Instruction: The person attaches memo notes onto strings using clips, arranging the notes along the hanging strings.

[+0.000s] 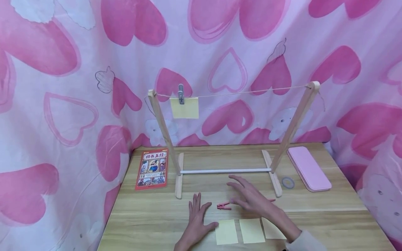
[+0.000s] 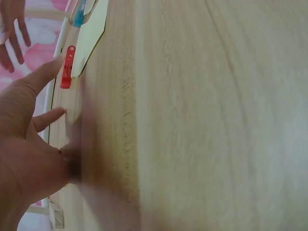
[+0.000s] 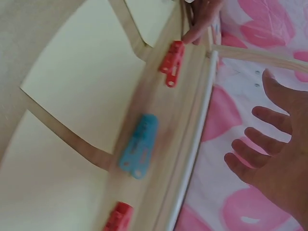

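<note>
My left hand (image 1: 197, 223) is over the table with fingers spread, its thumb tip at the edge of the leftmost yellow paper note (image 1: 226, 232); contact is unclear. Two more notes, a middle one (image 1: 252, 231) and a right one (image 1: 271, 228), lie beside it, the latter partly behind my right forearm. My right hand (image 1: 249, 197) hovers with spread fingers and holds nothing. Near it lie a red clothespin (image 3: 172, 62), a blue clothespin (image 3: 139, 147) and another red clothespin (image 3: 119, 216). A grey clothespin (image 1: 180, 94) fastens a hanging yellow note (image 1: 185, 113) to the string (image 1: 226, 94).
Two wooden posts, left (image 1: 163, 130) and right (image 1: 293, 129), carry the string, with a white rod (image 1: 226, 171) between their feet. A comic-style book (image 1: 152, 169) lies left. On the right are a bluish ring (image 1: 288, 178) and a pink case (image 1: 309, 169). A heart-patterned curtain (image 1: 226, 73) hangs behind.
</note>
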`<move>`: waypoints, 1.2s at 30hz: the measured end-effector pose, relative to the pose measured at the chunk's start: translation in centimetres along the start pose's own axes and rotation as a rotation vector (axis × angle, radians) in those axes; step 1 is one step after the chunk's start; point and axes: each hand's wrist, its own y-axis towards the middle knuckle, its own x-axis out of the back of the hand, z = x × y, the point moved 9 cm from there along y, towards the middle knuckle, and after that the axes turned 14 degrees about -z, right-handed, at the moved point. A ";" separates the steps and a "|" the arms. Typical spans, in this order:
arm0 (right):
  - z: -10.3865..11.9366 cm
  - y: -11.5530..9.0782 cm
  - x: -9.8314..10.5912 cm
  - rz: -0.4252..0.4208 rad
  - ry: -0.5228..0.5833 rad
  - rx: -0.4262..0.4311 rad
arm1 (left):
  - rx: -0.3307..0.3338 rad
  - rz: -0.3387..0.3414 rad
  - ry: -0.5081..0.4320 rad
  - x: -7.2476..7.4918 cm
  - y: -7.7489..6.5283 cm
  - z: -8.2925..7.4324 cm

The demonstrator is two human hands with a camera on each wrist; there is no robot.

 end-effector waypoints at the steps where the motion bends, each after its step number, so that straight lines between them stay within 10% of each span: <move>1: -0.1 -0.2 -0.3 -0.004 -0.007 0.000 | -0.010 -0.013 0.010 0.0 0.0 -0.1; 13: -1.3 -3.7 -5.1 0.115 -0.168 -0.005 | -0.165 -0.049 0.182 -1.1 -0.5 -1.7; 36: -2.0 -4.8 -6.3 0.009 -0.172 -0.002 | -0.038 -0.097 0.091 -0.5 -0.1 -0.2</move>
